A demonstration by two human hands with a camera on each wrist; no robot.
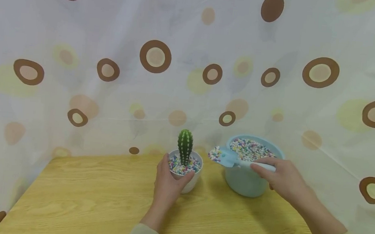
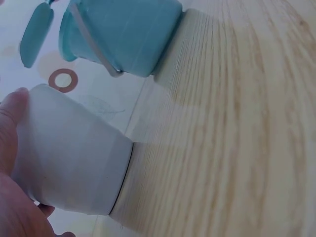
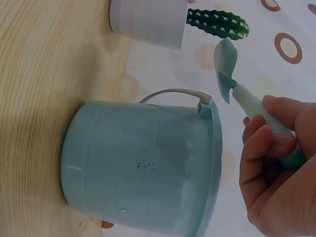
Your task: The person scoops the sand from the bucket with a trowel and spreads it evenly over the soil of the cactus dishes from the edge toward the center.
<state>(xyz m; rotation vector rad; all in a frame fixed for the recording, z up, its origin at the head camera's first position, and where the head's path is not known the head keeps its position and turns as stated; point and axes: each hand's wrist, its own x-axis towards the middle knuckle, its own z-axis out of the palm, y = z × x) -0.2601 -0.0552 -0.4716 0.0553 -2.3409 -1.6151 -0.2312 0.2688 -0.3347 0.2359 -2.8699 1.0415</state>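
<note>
A green cactus (image 1: 185, 146) stands upright in a white pot (image 1: 190, 186), with colourful pebbles (image 1: 176, 164) around its base. My left hand (image 1: 168, 183) grips this pot at the rim, thumb on the near side and fingers on the left. My right hand (image 1: 282, 177) holds a small light-blue shovel (image 1: 228, 157) by its handle. Pebbles lie on the shovel's blade, which hovers between the pot and a blue bucket (image 1: 246, 182). In the right wrist view, the fingers curl round the shovel's handle (image 3: 256, 106).
The bucket is filled with more colourful pebbles (image 1: 251, 149) and has a grey handle (image 3: 173, 92). Pot and bucket both stand on a wooden table (image 1: 95, 198). Behind the table hangs a white sheet (image 1: 181, 24) with brown and yellow dots.
</note>
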